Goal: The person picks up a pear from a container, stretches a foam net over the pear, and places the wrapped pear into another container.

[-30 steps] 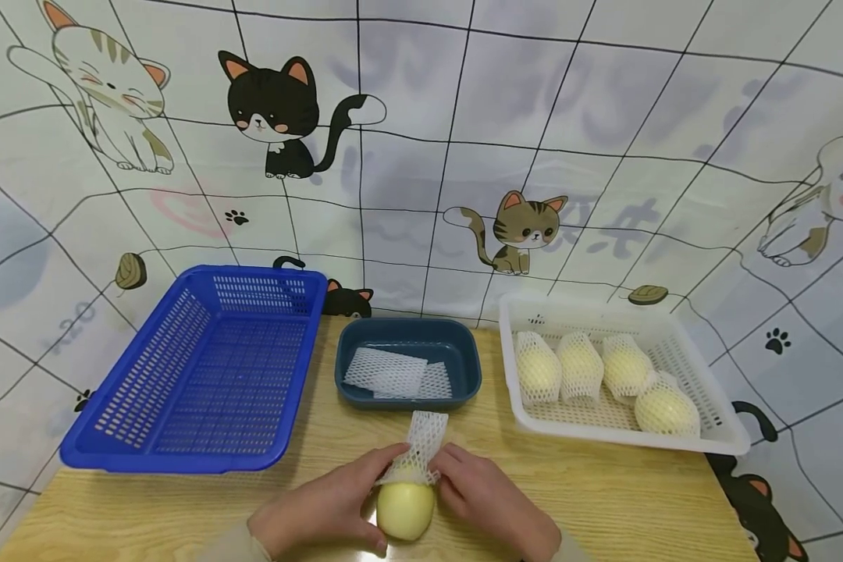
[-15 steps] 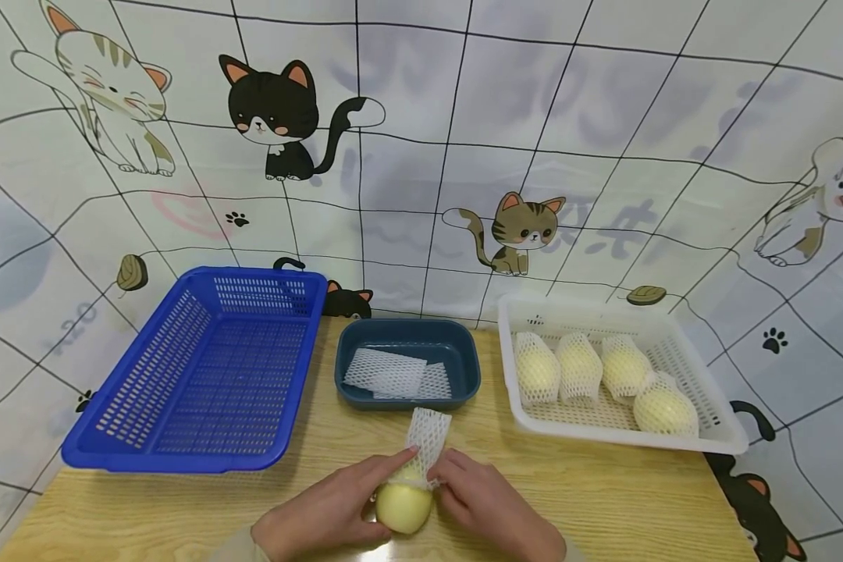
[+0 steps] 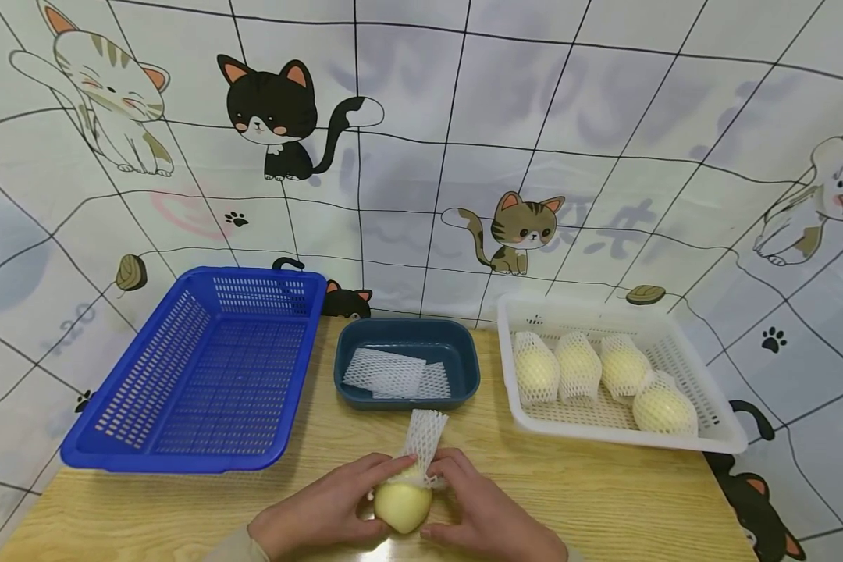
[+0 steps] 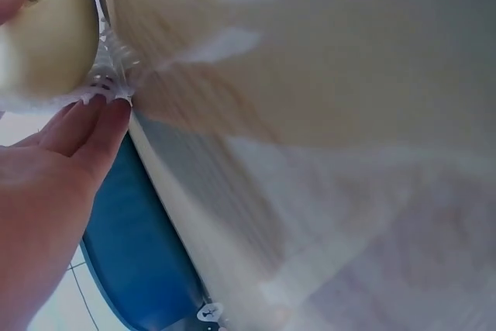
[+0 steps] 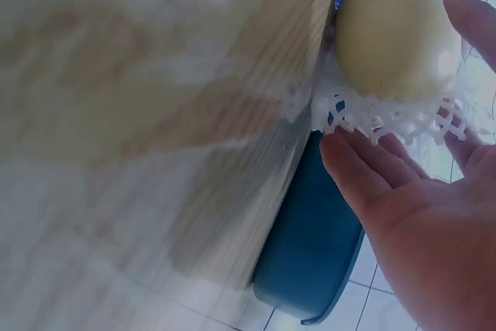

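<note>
A smooth, pale yellow fruit, apple- or pear-like, sits at the table's front with its near end bare. White foam netting covers its far end and stretches flat beyond it. From the left, my left hand holds the fruit, fingers over the netting and thumb low on the near side. On the other side, my right hand has its fingers at the netting's edge and its thumb by the fruit's near side. In the right wrist view the net's rim lies between fruit and fingertips.
Behind the hands, a dark blue tub holds several flat foam nets. A blue basket stands left. At right, a white basket holds several netted fruits. A cat-patterned sheet hangs behind the table.
My right hand has gone from pinching the net's edge to spreading its thumb toward the fruit's near side. My left fingers have moved further over the netting. The fruit has shifted slightly.
</note>
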Motion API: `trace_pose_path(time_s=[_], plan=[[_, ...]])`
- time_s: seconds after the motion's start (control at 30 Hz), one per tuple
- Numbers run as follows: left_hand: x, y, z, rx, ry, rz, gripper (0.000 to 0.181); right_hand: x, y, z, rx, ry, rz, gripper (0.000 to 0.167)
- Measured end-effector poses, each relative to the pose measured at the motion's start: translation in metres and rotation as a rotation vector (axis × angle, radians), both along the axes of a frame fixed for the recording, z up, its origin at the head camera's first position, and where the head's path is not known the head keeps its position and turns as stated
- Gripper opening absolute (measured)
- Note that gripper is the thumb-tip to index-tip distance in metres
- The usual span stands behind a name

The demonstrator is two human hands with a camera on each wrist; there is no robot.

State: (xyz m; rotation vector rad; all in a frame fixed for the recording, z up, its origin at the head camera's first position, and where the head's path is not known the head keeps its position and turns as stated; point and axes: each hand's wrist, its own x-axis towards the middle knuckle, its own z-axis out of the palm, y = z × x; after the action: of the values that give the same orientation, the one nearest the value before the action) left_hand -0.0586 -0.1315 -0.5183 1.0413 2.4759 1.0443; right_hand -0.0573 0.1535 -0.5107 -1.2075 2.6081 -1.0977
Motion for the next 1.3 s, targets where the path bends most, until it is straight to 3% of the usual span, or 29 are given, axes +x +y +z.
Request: trace_pose_path(time_s=[0.23, 0.53, 0.7, 0.87, 0.97, 1.07, 1.2, 1.3], plan=[[-0.002, 0.003, -0.002, 0.043, -0.017, -0.004, 0.078, 0.002, -0.006, -0.004, 0.006, -0.101, -0.023, 0.078], [-0.002, 0.007, 0.0, 0.031, -0.005, -0.001, 0.083, 0.005, -0.01, -0.003, 0.068, -0.133, -0.106, 0.086], [-0.001, 0.011, 0.001, 0.04, 0.03, -0.015, 0.089, 0.007, -0.013, 0.001, 0.094, -0.215, -0.105, 0.094], [0.002, 0.014, 0.001, 0.027, 0.068, 0.033, 0.091, 0.01, -0.013, 0.005, 0.126, -0.244, -0.112, 0.097], [0.003, 0.017, 0.002, 0.058, 0.062, 0.085, 0.091, 0.012, -0.013, 0.005, 0.077, -0.274, -0.129, 0.095], [0.004, 0.02, 0.003, 0.125, 0.033, 0.159, 0.092, 0.013, -0.012, 0.004, -0.035, -0.269, -0.125, 0.088], [0.006, 0.025, 0.006, 0.227, -0.005, 0.238, 0.091, 0.014, -0.011, 0.002, -0.18, -0.161, -0.087, 0.078], [0.007, 0.027, 0.007, 0.312, -0.047, 0.242, 0.087, 0.014, -0.012, 0.001, -0.234, -0.07, -0.073, 0.073]])
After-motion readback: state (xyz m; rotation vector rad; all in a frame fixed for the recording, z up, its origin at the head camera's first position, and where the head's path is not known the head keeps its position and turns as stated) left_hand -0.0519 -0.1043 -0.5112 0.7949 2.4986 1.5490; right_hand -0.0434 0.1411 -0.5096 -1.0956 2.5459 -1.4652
